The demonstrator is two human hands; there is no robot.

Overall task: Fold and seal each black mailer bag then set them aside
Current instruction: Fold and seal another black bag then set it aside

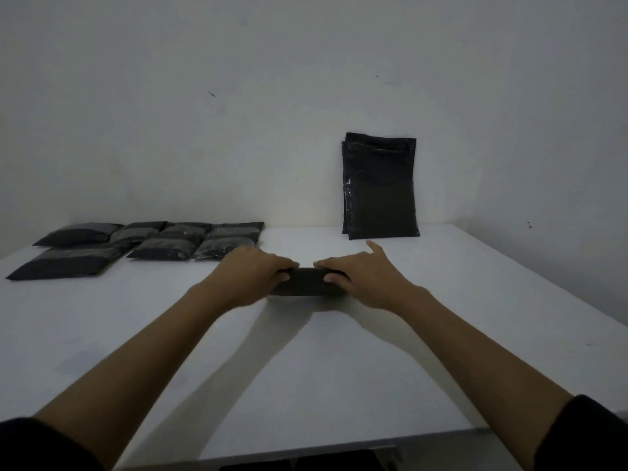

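While both arms reach forward over the white table [339, 368], the left hand [251, 277] and right hand [360, 280] hold one folded black bag [307, 286] between them at mid-table, slightly right of centre; the bag lies flat on the tabletop, a low dark strip with only its middle showing between the hands; the left hand curls over its left end, fingers on the top edge, and the right hand clamps its right end, thumb on the near face and fingers over the top, with the forefinger sticking up and pointing far and left; whether the flap is sealed cannot be told. Far left on the table lie the finished bags [142, 244], flat, dark and plump, set in rough rows, some touching or overlapping, the nearest and largest at the left edge; they sit well apart from the held bag, though the closest lies just beyond the left hand. Far right, a stack of unfolded bags [380, 188] stands upright, leaning on the pale wall [238, 96] where table meets wall; it rises beyond the right hand, apart from it. Dark sleeves [588, 433] show at the near corners; the near table edge runs below the forearms.
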